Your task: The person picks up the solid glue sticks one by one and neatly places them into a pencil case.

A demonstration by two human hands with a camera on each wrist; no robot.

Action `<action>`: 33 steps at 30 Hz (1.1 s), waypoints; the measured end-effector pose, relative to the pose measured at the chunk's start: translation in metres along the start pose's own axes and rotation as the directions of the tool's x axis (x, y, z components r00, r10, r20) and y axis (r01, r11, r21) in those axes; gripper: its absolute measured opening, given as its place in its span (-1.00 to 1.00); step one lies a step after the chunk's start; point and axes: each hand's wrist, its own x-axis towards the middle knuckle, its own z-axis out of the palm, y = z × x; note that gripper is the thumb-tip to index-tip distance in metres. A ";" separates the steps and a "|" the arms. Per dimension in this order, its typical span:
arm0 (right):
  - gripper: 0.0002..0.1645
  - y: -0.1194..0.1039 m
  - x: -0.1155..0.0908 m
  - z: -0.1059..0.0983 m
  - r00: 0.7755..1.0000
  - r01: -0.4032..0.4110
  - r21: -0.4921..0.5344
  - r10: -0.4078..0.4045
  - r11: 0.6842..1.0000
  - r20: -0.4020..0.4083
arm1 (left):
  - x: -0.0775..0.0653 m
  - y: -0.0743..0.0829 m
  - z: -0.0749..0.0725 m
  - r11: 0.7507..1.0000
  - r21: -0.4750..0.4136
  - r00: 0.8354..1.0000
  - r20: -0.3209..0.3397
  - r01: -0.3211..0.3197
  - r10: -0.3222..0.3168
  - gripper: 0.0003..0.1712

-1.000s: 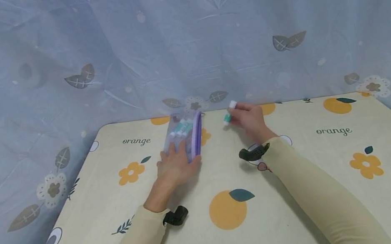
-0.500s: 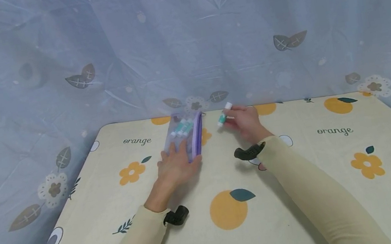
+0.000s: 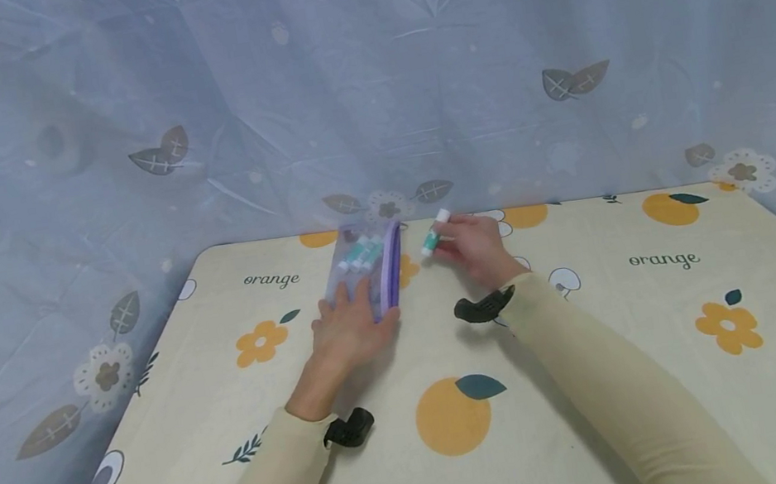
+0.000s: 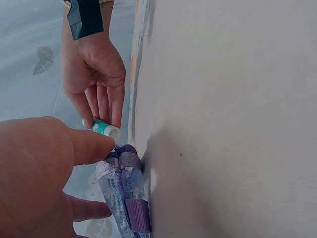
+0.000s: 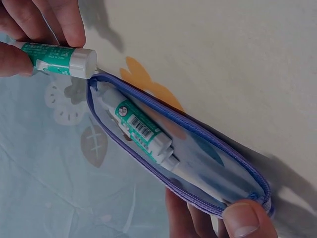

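A mesh zipper pouch [image 3: 387,275] with purple edging lies near the table's far edge, its zip opened along the right side. Several green-and-white glue sticks [image 5: 140,130] show inside it. My left hand [image 3: 350,327] lies over the near end of the pouch, thumb at the zip's near corner and fingers on the other face, gripping it. Between thumb and fingers, my right hand [image 3: 483,249] pinches another glue stick [image 5: 54,58], tilted, just right of the pouch in the head view. In the right wrist view its white end is right at the far corner of the opening.
A cream tablecloth [image 3: 525,456] printed with oranges and flowers covers the table. Behind the far edge hangs a blue-grey patterned curtain [image 3: 366,95]. Each wrist carries a black strapped device, such as the left device [image 3: 350,428].
My right hand has moved left toward the pouch with the glue stick in its fingers. The left hand and the pouch have stayed in place.
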 end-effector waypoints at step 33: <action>-0.48 0.020 -0.002 0.039 0.998 -0.039 -0.049 0.041 0.998 0.040 | 0.000 0.003 -0.001 1.000 0.017 1.000 0.001 0.009 -0.009 -0.08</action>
